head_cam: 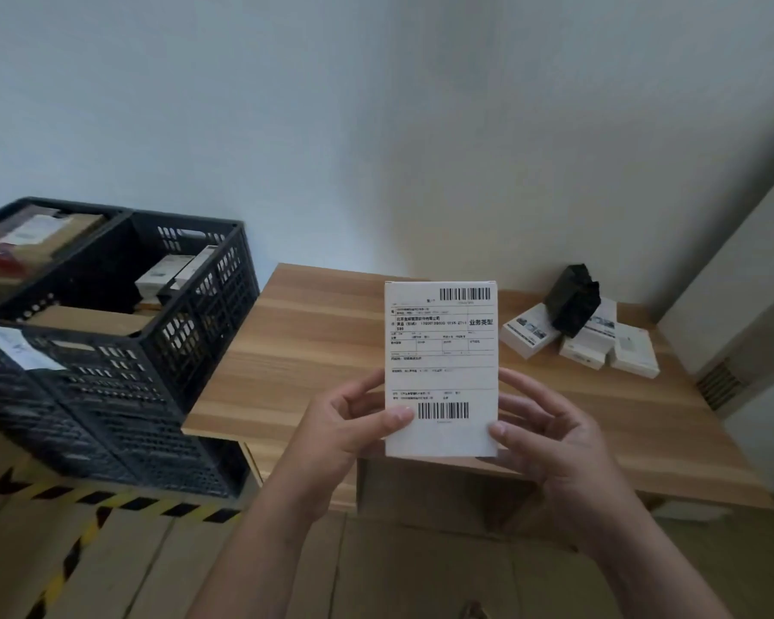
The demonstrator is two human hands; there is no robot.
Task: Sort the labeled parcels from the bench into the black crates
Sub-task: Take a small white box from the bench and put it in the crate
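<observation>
A white parcel (pixel 441 368) with a shipping label and two barcodes is held upright at the centre of the view, above the near edge of a wooden bench (pixel 313 350). Its lower left edge is pinched by the left hand (pixel 354 431), thumb on the label face, while its lower right edge is gripped by the right hand (pixel 550 435). At 3 o'clock from the parcel, well apart on the bench, a cluster of white boxes (pixel 599 346) is seen with a black-wrapped package (pixel 570 301) resting on top. At 9 o'clock, black crates (pixel 188 306) are stacked beside the bench, with labelled cartons (pixel 170 270) already inside. Yellow-and-black tape (pixel 108 502) is laid across the floor at 7 o'clock
</observation>
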